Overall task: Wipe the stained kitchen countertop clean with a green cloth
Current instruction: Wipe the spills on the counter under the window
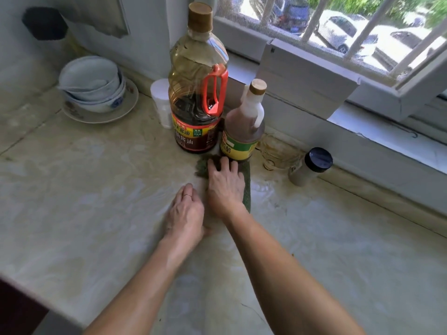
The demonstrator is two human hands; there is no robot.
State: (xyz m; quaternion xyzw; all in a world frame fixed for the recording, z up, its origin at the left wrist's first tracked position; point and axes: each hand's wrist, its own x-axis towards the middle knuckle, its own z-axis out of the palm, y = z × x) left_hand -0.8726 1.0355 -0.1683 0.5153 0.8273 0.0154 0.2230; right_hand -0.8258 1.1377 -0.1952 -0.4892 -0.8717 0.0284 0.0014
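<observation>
A green cloth (247, 183) lies flat on the pale marble countertop (96, 189), just in front of two sauce bottles. My right hand (225, 183) presses down on it with spread fingers, covering most of it; the fingertips reach the base of the smaller bottle. My left hand (185, 212) rests on the counter just left of the cloth, fingers loosely curled, holding nothing. The counter surface looks wet and streaked around the cloth, with a brownish stain (275, 151) near the wall on the right.
A large soy sauce bottle (197, 93) and a smaller vinegar bottle (243, 126) stand behind the cloth. A white cup (161, 102) is to their left, stacked bowls on a plate (94, 88) farther left. A black-capped shaker (310, 166) stands at right below the window sill (362, 131).
</observation>
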